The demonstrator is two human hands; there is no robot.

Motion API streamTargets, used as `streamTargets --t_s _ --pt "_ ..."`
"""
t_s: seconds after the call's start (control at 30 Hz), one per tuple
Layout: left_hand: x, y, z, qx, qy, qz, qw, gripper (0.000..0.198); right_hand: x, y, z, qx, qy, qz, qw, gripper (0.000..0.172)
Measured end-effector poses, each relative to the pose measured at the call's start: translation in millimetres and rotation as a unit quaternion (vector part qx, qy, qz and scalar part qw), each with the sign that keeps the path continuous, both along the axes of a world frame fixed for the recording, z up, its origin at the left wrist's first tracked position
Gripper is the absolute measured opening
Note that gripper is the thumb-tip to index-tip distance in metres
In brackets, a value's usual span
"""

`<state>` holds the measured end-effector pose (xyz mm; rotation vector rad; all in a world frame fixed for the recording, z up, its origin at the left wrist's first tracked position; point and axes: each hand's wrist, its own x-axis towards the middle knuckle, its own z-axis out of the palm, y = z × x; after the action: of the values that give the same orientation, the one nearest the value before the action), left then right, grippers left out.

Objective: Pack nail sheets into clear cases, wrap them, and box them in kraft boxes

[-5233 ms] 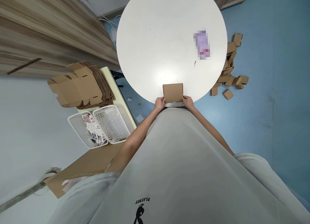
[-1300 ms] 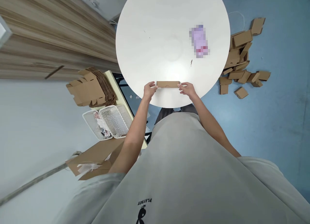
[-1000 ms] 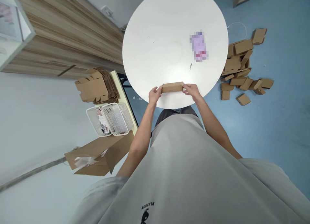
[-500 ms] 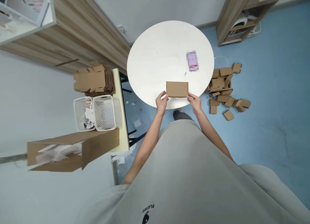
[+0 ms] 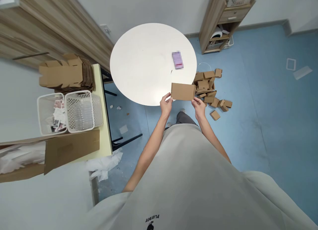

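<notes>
A closed brown cardboard box (image 5: 183,91) is held level between my two hands, over the near right edge of the round white table (image 5: 146,67). My left hand (image 5: 166,105) grips its left end with thumb and fingers. At the opposite end, my right hand (image 5: 198,107) is closed on the lower right corner. The underside of the box is hidden. Beyond it on the tabletop lies a pixelated purple item (image 5: 177,60), with a small dark object (image 5: 171,71) beside it that I cannot make out.
Small cardboard boxes (image 5: 208,86) lie heaped on the blue floor right of the table. A side table (image 5: 105,137) at left carries a stack of flattened cardboard (image 5: 64,74), white baskets (image 5: 80,112) and a large open carton (image 5: 72,150). A wooden cabinet (image 5: 205,34) stands behind.
My view has swung to the right, so the tables and floor boxes appear further left. The held box has moved right relative to the table, past its edge; both hands keep their grip.
</notes>
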<state>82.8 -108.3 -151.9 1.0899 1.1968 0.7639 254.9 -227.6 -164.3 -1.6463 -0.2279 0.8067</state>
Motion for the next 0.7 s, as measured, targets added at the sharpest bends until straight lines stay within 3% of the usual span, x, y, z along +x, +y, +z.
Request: streamTargets --t_s 0.27,0.47,0.7 --pt "60.1 -12.4 1.5 0.048 0.053 -0.061 0.996 0.036 48.5 -12.3 -11.2 -0.018 -0.041 -0.080 0.996 0.044" --pt "137.0 -21.6 -7.8 0.054 0.117 -0.085 0.988 0.035 119.1 -18.3 -11.1 -0.025 -0.117 -0.114 0.986 0.044" --pt "236.6 -33.2 -27.2 0.071 0.105 -0.110 0.986 0.037 216.5 -24.3 -19.2 -0.010 -0.124 -0.179 0.976 0.042"
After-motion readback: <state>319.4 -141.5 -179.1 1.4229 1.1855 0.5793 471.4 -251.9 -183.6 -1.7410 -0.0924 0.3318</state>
